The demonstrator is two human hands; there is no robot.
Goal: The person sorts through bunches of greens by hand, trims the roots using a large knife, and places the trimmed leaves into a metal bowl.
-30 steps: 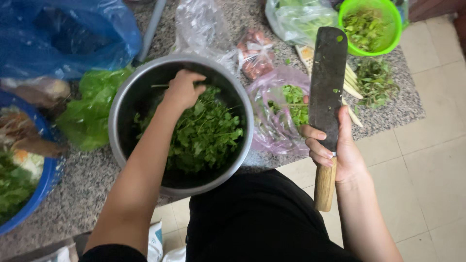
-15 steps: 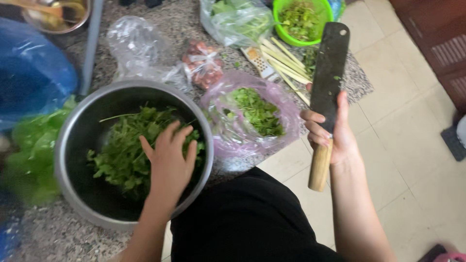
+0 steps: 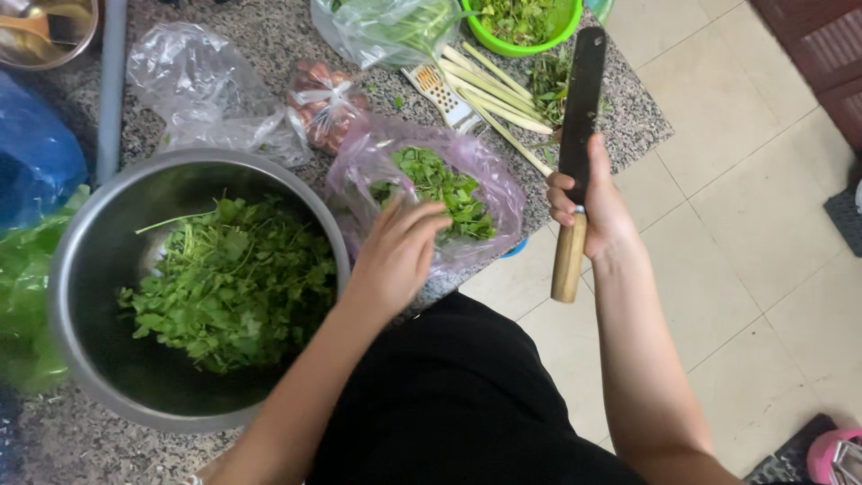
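Observation:
My left hand (image 3: 395, 256) hovers with fingers apart at the near edge of a clear purple-tinted plastic bag (image 3: 485, 175) holding green leaves (image 3: 435, 184). It holds nothing. My right hand (image 3: 593, 207) grips a cleaver (image 3: 582, 108) by its wooden handle, the dark blade pointing away over the counter edge. A large steel bowl (image 3: 76, 269) full of leafy greens (image 3: 233, 283) sits to the left of my left hand.
On the speckled stone counter (image 3: 269, 36) lie pale lemongrass stalks (image 3: 489, 85), a small white grater (image 3: 444, 94), a green bowl (image 3: 525, 31) of herbs, several plastic bags and a blue bag (image 3: 36, 153). Tiled floor (image 3: 745, 207) lies to the right.
My left hand left the greens in the steel bowl and moved right to the purple bag of leaves. The cleaver stayed held in my right hand.

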